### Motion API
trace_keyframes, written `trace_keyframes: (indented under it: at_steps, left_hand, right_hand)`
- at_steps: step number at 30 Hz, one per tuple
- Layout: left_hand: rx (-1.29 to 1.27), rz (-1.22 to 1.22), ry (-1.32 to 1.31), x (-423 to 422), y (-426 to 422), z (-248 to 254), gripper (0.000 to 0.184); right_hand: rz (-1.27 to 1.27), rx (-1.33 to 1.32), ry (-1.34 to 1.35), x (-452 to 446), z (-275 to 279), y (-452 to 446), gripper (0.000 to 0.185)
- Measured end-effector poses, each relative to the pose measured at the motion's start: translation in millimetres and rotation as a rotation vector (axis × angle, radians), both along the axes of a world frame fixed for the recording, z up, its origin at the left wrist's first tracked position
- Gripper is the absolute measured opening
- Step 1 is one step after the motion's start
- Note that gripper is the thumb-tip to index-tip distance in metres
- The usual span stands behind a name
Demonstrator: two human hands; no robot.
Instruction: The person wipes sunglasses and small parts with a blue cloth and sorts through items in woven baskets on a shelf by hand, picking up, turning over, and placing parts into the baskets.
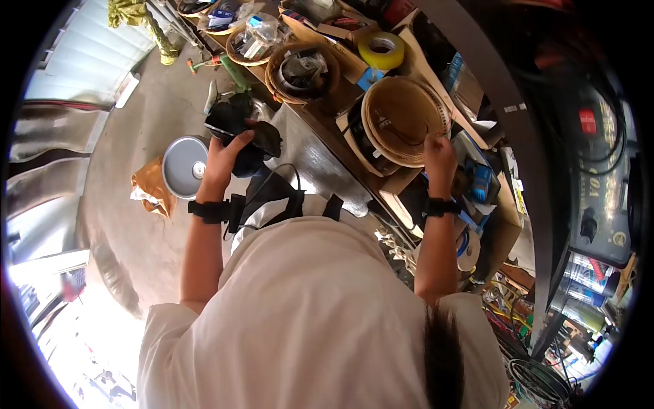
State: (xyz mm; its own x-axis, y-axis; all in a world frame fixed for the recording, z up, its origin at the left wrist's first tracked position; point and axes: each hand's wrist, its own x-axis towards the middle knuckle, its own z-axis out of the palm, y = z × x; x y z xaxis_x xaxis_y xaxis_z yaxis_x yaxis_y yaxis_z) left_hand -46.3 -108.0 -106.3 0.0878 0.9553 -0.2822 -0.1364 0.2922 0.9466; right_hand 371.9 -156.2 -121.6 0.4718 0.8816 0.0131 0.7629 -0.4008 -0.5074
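Observation:
My left hand [230, 155] is wrapped around a dark black bundle [235, 123] with a stiff-looking flap and a rounded end; its exact kind does not show. It is held out over the floor, left of the shelf. My right hand [440, 162] has its fingers closed at the right rim of a round wicker basket [402, 112], which looks stacked in another. Whether they grip the rim or something thin beside it, I cannot tell. A thin dark strand [392, 128] lies inside the basket.
Wicker baskets of packaged parts [255, 41] and a basket with black items [303, 68] line the shelf. Near them lies a roll of yellow tape [381, 50]. A grey round pan [184, 167] and brown paper bag [151, 187] are on the floor. A dark post [538, 170] rises at right.

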Motion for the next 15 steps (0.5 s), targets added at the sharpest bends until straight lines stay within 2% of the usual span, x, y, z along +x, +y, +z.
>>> trace_keyframes:
  at_steps: [2,5,7,10,13,14,15]
  left_hand:
    - [0.009,0.039,-0.007,5.3,-16.7,-0.3,0.026]
    - [0.005,0.03,0.023,18.1,-36.4,-1.4,0.026]
    - [-0.014,0.003,0.061,24.8,-47.1,0.9,0.026]
    - [-0.029,0.01,0.041,32.9,-56.6,0.8,0.029]
    - [-0.007,-0.043,0.066,36.1,-57.1,8.4,0.029]
    - [-0.01,-0.04,0.07,35.8,-56.0,8.0,0.029]
    - [-0.013,-0.038,0.073,34.4,-54.6,6.4,0.029]
  right_hand:
    - [-0.103,0.01,-0.051,12.4,-8.6,-19.0,0.036]
    - [-0.25,-0.047,0.249,32.2,-48.8,-24.6,0.039]
    - [-0.324,-0.126,0.468,24.8,-27.5,-21.7,0.04]
    - [-0.194,-0.262,0.465,33.2,-30.3,-4.9,0.037]
    - [-0.202,-0.177,0.641,22.2,-30.9,1.4,0.03]
    - [-0.26,-0.001,0.792,23.7,-49.9,-0.6,0.028]
    - [-0.269,0.061,0.797,20.4,-47.2,-4.6,0.029]
